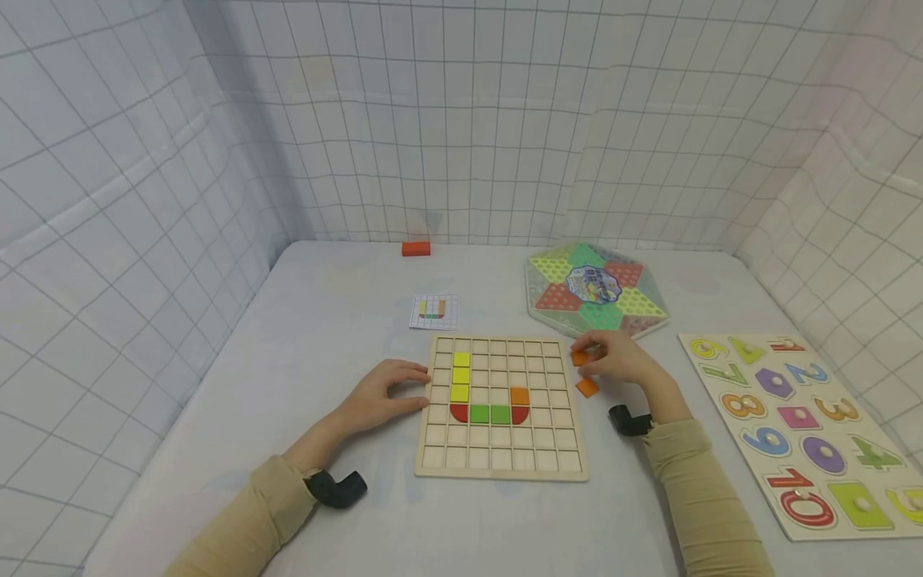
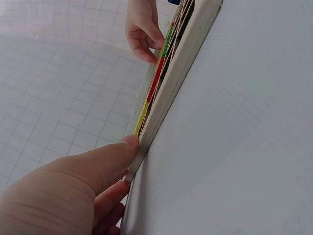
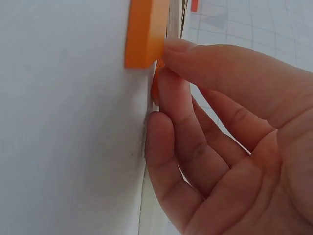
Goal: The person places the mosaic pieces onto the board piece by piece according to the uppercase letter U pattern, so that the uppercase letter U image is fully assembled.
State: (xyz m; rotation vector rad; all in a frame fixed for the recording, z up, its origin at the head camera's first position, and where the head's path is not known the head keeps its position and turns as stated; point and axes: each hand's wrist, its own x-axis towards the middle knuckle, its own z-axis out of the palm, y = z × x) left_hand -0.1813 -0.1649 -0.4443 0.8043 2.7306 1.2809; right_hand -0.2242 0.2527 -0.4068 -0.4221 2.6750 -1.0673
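Note:
My left hand (image 1: pixel 378 394) rests against the left edge of a wooden grid board (image 1: pixel 505 465), its thumb and fingertips touching the rim. On the board a U shape is laid out: yellow squares (image 1: pixel 460 375) up the left, red rounded corners (image 1: pixel 459 413), green squares (image 1: pixel 479 414) along the bottom, and one orange square (image 1: pixel 519 396) on the right. Beyond the board's right edge, my right hand (image 1: pixel 613 357) pinches an orange square tile (image 1: pixel 579 358) at table level, partly hidden by the fingers. A second orange tile (image 1: pixel 587 387) lies just nearer, under the thumb side.
Behind the board lies a small pattern card (image 1: pixel 434 312) showing a similar coloured U. A red block (image 1: pixel 416 249) sits at the back edge. A hexagonal game board (image 1: pixel 597 288) is just behind my right hand. To the right is a number puzzle board (image 1: pixel 800 417).

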